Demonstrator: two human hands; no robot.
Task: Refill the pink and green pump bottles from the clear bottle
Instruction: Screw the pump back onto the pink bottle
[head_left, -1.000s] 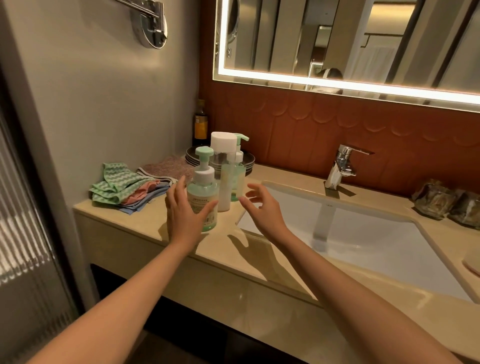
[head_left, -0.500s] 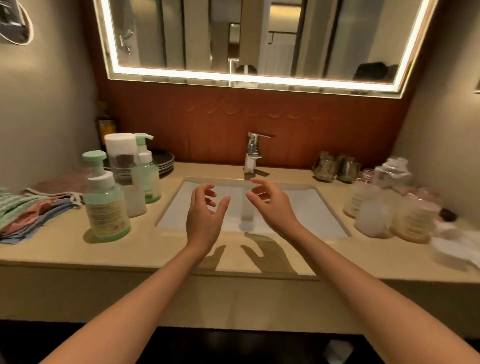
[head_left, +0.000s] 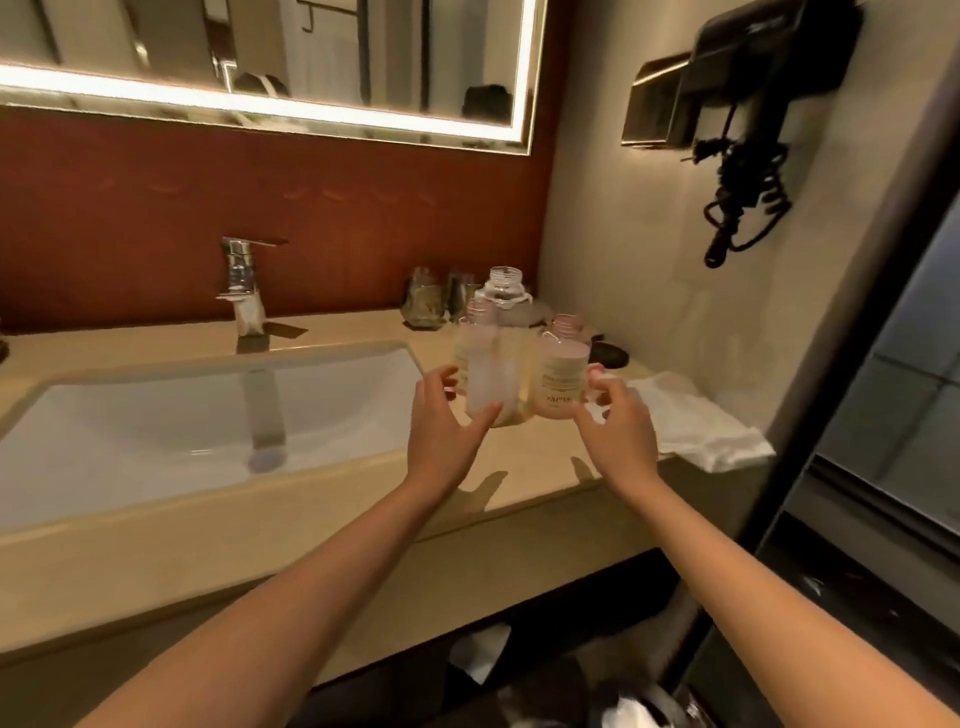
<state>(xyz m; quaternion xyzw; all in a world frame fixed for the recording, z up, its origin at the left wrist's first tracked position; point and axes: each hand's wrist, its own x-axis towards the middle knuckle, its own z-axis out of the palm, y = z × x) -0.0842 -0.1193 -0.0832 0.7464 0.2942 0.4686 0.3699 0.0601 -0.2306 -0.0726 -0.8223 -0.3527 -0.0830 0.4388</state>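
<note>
Your bottles are bunched just right of center on the surface (head_left: 530, 457), past the right end of the sink (head_left: 208, 415). The labelled pink bottle (head_left: 560, 375) is on the right with no cap, and the clear bottle (head_left: 504, 291) stands at the back. Your left hand (head_left: 447, 421) is spread around a frosted bottle (head_left: 488, 376). Your right hand (head_left: 618, 421) is loosely curled beside the pink one, holding nothing. It's too blurry to tell if either is touching.
</note>
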